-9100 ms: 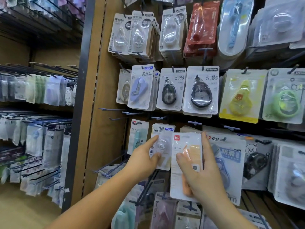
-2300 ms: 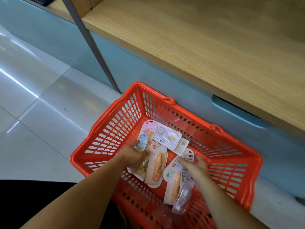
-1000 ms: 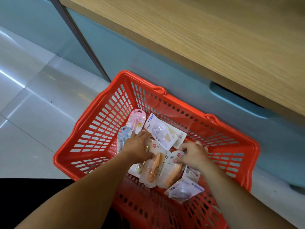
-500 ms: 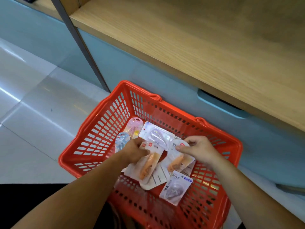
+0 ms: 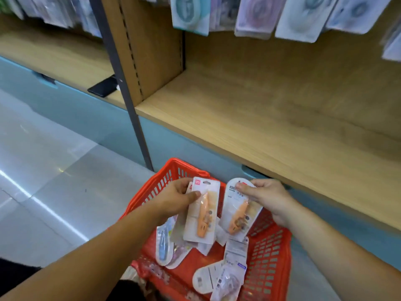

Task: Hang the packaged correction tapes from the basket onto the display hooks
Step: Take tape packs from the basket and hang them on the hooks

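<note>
The left grip (image 5: 176,199) pinches a flat white card pack with an orange correction tape under clear blister (image 5: 202,216) near its top. The right grip (image 5: 267,198) pinches a round-topped white pack (image 5: 238,210) likewise, both above the red plastic mesh basket (image 5: 269,244). These packs are probably light, stiffish and slick, best held beside the hang hole.

- My left hand (image 5: 173,198) is up in front of me, thumb pressed across the face of a rectangular packet (image 5: 202,216), fingers curled behind it.
- My right hand (image 5: 268,197) sits level with it and just beside, fingers (image 5: 243,189) pinching the top of a rounded packet (image 5: 237,213).
- My left forearm (image 5: 97,253) and right forearm (image 5: 336,246) are bare, reaching in from the lower corners and angling toward each other.
</note>
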A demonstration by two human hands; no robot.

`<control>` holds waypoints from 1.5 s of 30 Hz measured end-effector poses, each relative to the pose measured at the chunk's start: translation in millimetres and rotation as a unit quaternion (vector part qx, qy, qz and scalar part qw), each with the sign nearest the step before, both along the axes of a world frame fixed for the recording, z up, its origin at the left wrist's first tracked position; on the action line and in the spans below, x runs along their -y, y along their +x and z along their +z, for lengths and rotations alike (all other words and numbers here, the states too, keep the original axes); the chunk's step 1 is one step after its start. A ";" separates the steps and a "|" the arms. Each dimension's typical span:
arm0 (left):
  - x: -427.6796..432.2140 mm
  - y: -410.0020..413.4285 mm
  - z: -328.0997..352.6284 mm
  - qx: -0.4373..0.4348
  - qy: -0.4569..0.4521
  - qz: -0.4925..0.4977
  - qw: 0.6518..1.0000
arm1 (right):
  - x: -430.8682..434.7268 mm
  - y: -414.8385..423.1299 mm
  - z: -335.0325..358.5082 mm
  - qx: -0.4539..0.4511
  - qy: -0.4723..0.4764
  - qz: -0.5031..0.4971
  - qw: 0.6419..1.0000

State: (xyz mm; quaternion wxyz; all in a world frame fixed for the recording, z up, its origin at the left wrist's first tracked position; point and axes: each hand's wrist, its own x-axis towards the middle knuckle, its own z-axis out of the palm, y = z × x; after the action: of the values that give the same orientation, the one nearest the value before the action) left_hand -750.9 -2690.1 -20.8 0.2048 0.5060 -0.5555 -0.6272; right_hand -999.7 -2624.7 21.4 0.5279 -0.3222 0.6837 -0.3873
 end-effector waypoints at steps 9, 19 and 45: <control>-16.9 -16.6 120.4 -0.123 -0.004 0.101 0.987 | 9.2 22.5 86.0 0.049 -0.074 -0.041 0.995; -10.0 -55.9 93.1 -0.123 0.010 0.214 0.969 | 39.1 48.9 58.5 -0.134 -0.102 -0.108 0.980; -10.3 -25.7 48.7 -0.096 0.075 0.084 0.989 | 25.5 32.2 19.0 0.157 -0.029 -0.044 0.986</control>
State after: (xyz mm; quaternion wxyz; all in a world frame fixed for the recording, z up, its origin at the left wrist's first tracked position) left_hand -776.6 -2679.8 27.9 0.2713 0.5021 -0.4400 -0.6933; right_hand -967.5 -2650.2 40.4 0.6011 -0.2423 0.5945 -0.4760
